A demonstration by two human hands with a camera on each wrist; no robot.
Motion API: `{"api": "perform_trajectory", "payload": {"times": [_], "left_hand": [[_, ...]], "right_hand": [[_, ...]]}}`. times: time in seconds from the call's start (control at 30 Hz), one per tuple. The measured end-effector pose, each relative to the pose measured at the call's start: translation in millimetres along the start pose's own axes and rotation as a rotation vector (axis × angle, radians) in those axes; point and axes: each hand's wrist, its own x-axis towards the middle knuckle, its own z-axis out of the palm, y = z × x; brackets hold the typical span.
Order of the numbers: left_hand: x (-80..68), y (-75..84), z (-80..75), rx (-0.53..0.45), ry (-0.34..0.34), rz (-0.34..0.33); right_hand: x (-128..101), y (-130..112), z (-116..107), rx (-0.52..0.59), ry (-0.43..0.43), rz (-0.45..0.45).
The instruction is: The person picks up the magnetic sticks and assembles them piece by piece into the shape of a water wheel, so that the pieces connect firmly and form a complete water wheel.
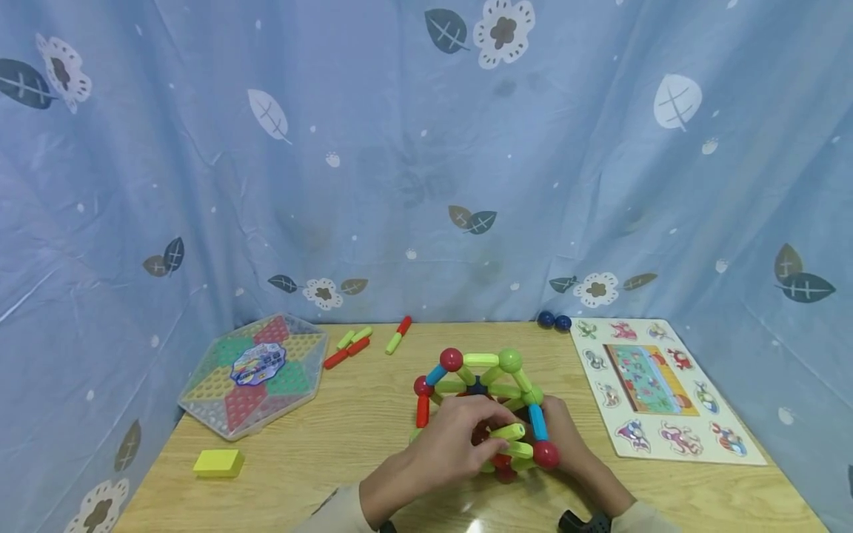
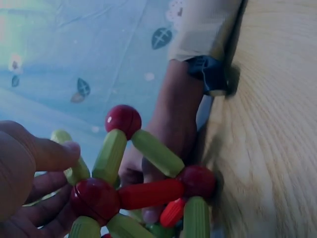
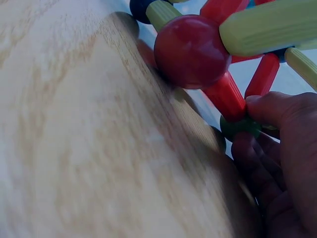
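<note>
With both the left hand (image 1: 445,443) and right hand (image 1: 566,444) curled around the rod-and-ball plastic dome (image 1: 489,403) mid-table on the wooden table (image 1: 346,444), steadying pressure is best kept gentle so the joints stay seated.

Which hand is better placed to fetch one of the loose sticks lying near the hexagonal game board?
Probably the left hand. The loose sticks lie on the left side of the table, beside the hexagonal board. The right hand grips the far side of the stick-and-ball structure and would have to cross over it.
</note>
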Motion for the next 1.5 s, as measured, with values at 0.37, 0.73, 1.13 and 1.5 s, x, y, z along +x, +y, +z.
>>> {"api": "perform_trajectory", "payload": {"times": [0.37,0.73,1.13,1.5], "left_hand": [[-53.7,-54.0,-29.2,0.100,0.238,0.252],[-97.5,-79.2,-6.7,-0.340,0.302,-0.125],[-96.1,-92.9,6.3,-0.453,0.070,-0.292],[-89.8,-95.2,9.7,-0.394,0.073,-0.238]], "right_hand": [[10.3,-47.3,-0.4,0.034,-0.082,0.175],[-3.3,-49.8,-17.2,0.011,-0.064,0.296],[-33.5,-61.4,-36.2,0.224,-0.458,0.104],[-34.5,-67.1,-21.6,0.155,-0.299,0.032]]}}
